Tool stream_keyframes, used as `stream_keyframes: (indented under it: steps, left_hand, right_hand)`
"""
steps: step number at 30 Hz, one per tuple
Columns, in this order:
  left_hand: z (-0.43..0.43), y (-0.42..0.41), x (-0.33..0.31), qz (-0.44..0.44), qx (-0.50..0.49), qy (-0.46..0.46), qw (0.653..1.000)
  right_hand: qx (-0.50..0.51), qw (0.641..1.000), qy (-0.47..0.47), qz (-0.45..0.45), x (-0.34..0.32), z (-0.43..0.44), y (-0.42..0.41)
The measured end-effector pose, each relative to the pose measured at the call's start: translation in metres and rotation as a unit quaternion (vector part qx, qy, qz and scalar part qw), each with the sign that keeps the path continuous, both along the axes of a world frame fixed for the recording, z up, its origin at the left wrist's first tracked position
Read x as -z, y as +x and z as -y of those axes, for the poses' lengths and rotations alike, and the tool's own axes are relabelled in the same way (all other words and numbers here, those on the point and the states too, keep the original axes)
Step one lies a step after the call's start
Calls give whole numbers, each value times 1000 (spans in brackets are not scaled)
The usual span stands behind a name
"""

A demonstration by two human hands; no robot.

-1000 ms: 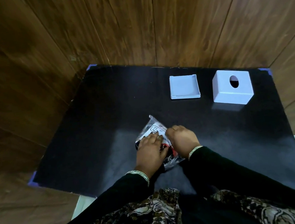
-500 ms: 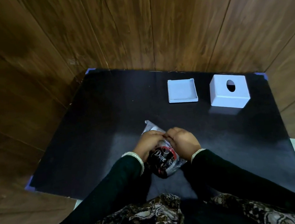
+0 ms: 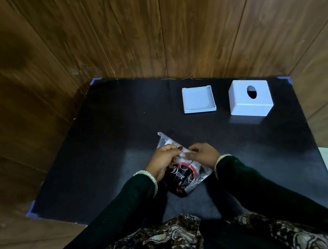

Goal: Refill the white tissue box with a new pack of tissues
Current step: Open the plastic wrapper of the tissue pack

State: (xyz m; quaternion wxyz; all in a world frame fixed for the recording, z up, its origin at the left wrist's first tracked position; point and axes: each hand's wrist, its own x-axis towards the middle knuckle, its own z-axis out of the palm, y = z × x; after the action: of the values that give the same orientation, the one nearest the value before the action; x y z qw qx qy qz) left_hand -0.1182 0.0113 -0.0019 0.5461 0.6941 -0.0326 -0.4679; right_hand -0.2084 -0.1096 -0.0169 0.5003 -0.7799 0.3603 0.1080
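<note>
we see both hands on the tissue pack (image 3: 183, 175), a clear wrapper printed "dove". the left hand (image 3: 164, 161) pinches its upper part from the left; the right hand (image 3: 203, 154) pinches it from the right, fingertips nearly meeting. beyond the grip and to the right stands the white tissue box (image 3: 249, 99), with its flat base tray (image 3: 198, 102) just left of it, all on the black mat (image 3: 100, 152).
</note>
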Motion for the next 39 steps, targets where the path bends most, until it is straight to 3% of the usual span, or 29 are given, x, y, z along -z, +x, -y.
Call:
stream_keyframes:
  steps: [3,7,11,13,16,20,24,27,31,34,39]
  left_hand:
    - [0,2,-4,-10,14,-3,1000]
    - [1,5,-9,12,18,-5,1000]
    - [-1,11,-19,109,66,17,992]
    - [-4,14,-15,222,108,66,967]
    - [-9,12,-7,388,183,155,890]
    - [-8,-9,-6,481,247,196,818]
    - [-2,-24,-8,536,276,210,769]
    - [-3,-20,-10,553,244,195,772]
    - [-4,-16,-18,546,160,108,815]
    - [-4,-21,-24,574,126,123,800]
    - [-1,-25,-22,563,179,161,791]
  right_hand:
    - [-27,999,-2,-27,-3,-3,3]
    - [-69,994,-87,-15,-4,-7,5]
    - [-12,992,-117,42,-4,-7,3]
    - [44,995,-64,62,-4,-3,3]
    - [176,974,120,81,-4,-1,3]
    - [260,926,258,93,-4,1,5]
    - [337,838,402,148,-9,-1,10]
    - [345,821,417,184,-10,-3,9]
    - [332,817,428,196,-16,-9,7]
    - [328,811,441,201,-23,-10,6]
    - [342,805,444,193,-24,-13,2]
